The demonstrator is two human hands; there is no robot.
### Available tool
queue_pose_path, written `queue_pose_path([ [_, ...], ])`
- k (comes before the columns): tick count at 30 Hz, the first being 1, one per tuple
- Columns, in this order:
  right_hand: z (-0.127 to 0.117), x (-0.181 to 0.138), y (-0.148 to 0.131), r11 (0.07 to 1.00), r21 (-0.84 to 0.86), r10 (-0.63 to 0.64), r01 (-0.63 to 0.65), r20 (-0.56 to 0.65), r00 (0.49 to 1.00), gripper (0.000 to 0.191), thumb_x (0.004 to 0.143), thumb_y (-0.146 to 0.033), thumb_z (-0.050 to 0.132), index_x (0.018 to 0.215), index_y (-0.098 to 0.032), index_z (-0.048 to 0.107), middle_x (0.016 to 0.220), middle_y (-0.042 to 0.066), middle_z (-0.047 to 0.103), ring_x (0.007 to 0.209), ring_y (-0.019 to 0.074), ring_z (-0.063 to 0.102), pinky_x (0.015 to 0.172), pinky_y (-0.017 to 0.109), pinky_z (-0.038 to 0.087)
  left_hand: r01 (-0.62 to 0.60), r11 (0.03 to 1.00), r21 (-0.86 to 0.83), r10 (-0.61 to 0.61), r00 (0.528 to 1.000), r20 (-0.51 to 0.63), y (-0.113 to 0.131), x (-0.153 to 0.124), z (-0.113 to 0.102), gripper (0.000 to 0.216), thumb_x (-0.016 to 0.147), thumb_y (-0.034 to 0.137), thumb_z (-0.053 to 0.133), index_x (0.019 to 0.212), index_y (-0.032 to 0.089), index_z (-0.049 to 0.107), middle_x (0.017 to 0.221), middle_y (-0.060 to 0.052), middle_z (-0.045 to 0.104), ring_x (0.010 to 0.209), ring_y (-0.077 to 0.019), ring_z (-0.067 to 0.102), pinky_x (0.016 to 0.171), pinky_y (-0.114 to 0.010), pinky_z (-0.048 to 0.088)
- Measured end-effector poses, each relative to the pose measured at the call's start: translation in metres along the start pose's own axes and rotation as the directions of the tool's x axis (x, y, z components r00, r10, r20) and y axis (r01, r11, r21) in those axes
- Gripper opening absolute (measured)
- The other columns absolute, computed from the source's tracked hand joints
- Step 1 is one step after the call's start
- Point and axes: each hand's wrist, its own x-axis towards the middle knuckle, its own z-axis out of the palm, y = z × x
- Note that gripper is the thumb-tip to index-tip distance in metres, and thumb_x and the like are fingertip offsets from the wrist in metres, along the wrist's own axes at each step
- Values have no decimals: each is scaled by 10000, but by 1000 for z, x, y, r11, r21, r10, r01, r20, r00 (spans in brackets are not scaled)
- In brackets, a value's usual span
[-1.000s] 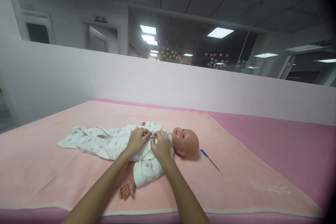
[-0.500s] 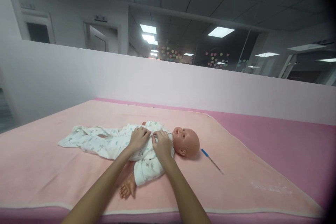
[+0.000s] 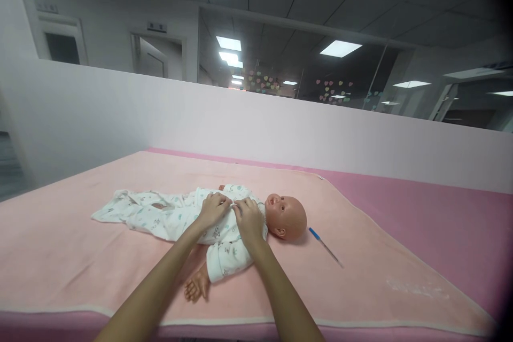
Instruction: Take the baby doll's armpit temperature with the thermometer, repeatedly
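A baby doll (image 3: 286, 217) lies on its back, head to the right, dressed in a white printed romper (image 3: 160, 219). My left hand (image 3: 214, 209) rests on the chest of the romper, its fingers closed on the fabric. Right beside it, near the doll's neck, my right hand (image 3: 249, 220) pinches the cloth too. The fingertips of both hands almost meet at the front of the garment; whether a fastener is between them is too small to make out. The doll's near arm points toward me with its hand bare. The leg end of the romper lies flat.
A thin stick with a blue end (image 3: 315, 234), perhaps a thermometer or pen, lies right of the doll's head. Beneath everything is a peach mat (image 3: 360, 288) on a pink surface (image 3: 441, 208). A white partition (image 3: 240, 117) rises behind.
Both hands stay at the chest of the romper with almost no movement. The whole view has shifted slightly; the doll and the stick lie as before.
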Motion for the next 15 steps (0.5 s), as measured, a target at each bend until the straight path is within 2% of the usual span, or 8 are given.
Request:
queue_pose_path([
  [4, 0, 0, 0, 1000, -4, 16, -16, 1, 1000, 189, 886, -247, 427, 879, -244, 616, 835, 14, 596, 776, 153, 510, 645, 253, 347, -49, 998, -39, 48, 999, -6, 2, -3, -2, 288, 785, 402, 402, 763, 233, 633, 908, -21, 626, 930, -223, 500, 853, -367, 357],
  [7, 0, 0, 0, 1000, 16, 16, -16, -1, 1000, 179, 885, -253, 434, 894, -240, 612, 841, 14, 596, 794, 155, 511, 668, 250, 355, -104, 995, 8, 104, 994, -34, 5, -6, -3, 218, 756, 354, 452, 791, 226, 625, 931, -26, 615, 956, -230, 492, 858, -380, 352],
  [11, 0, 1, 1, 999, 26, 27, -27, 2, 1000, 177, 882, -251, 438, 892, -234, 613, 855, 16, 603, 801, 153, 515, 682, 249, 361, -187, 978, 92, 195, 977, -87, 11, -10, -4, 173, 751, 252, 424, 775, 212, 590, 895, -34, 606, 952, -225, 505, 858, -381, 343],
  [15, 0, 1, 1, 999, 19, 34, -35, 12, 999, 184, 879, -231, 437, 921, -236, 617, 869, 17, 608, 803, 150, 519, 683, 249, 360, -205, 971, 121, 218, 970, -108, 12, -10, -4, 159, 758, 218, 394, 743, 205, 552, 846, -32, 601, 911, -212, 517, 844, -369, 340],
])
